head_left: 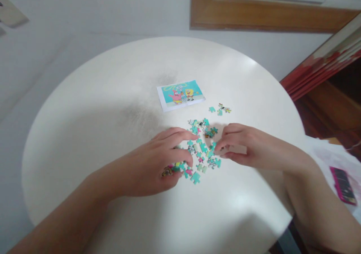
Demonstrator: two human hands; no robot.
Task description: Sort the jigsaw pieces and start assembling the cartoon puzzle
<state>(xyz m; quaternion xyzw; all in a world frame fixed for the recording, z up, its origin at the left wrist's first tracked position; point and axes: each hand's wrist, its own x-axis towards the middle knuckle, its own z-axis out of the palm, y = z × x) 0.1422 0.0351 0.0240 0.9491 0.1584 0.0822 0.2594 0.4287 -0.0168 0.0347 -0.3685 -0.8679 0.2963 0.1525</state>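
Note:
Several small teal, pink and yellow jigsaw pieces (201, 148) lie scattered in the middle of a round white table (113, 96). My left hand (158, 160) rests on the left side of the pile, fingers stretched out over the pieces and touching them. My right hand (245, 145) lies at the pile's right side, fingers curled inward with the tips at the pieces. Whether either hand grips a piece is hidden. A cartoon reference picture (181, 94) lies flat just beyond the pile.
A few stray pieces (220, 110) sit to the right of the picture. A wooden window frame (267, 17) is on the far wall, red curtains (324, 67) at right. A pink and black object (342, 184) lies on white material beyond the table's right edge.

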